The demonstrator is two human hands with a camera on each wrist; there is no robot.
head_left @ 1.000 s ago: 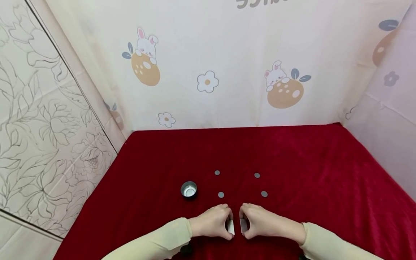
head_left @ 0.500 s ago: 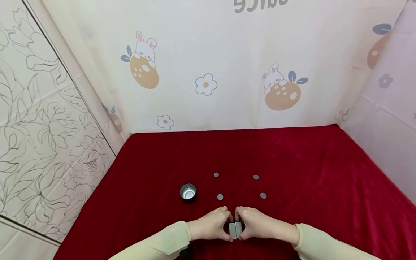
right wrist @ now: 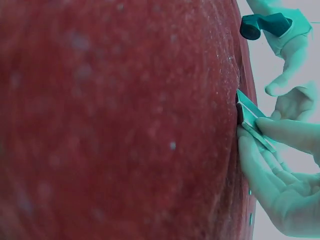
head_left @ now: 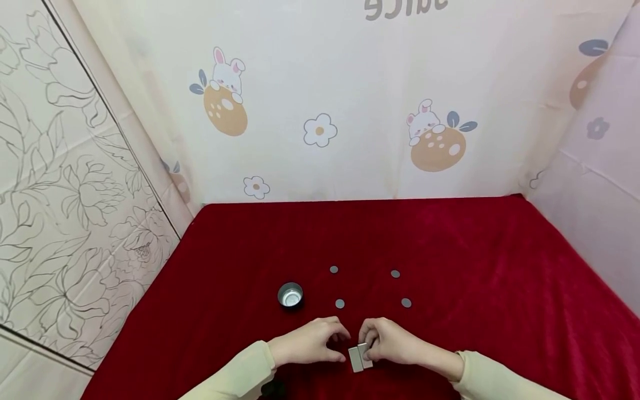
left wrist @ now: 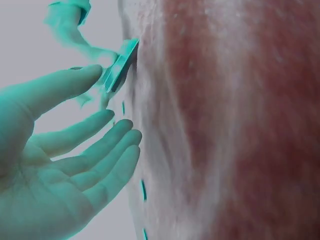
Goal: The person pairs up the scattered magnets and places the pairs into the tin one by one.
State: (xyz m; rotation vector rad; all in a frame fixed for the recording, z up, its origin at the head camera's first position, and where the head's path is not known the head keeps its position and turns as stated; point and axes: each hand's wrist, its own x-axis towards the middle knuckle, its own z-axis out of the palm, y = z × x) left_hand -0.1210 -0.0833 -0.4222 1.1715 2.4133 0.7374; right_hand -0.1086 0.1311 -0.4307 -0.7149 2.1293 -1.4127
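Note:
Two flat silver rectangular blocks sit side by side, slightly offset, low over the red cloth in the head view. My right hand pinches the right block between thumb and fingers. The left block lies against it, toward my left hand. That left hand is apart from both blocks, its fingers loosely bent and holding nothing; the left wrist view shows its open palm. In the right wrist view the pair of blocks shows under the right thumb and fingers.
A small round metal bowl stands left of centre on the red cloth. Several grey discs, such as the near-left disc and the far-right disc, lie spread beyond the hands. A patterned curtain hangs behind.
Each hand held one block, and the two blocks were brought together. The left hand has since let go and drawn back left; the right hand keeps its grip, the blocks now tilted.

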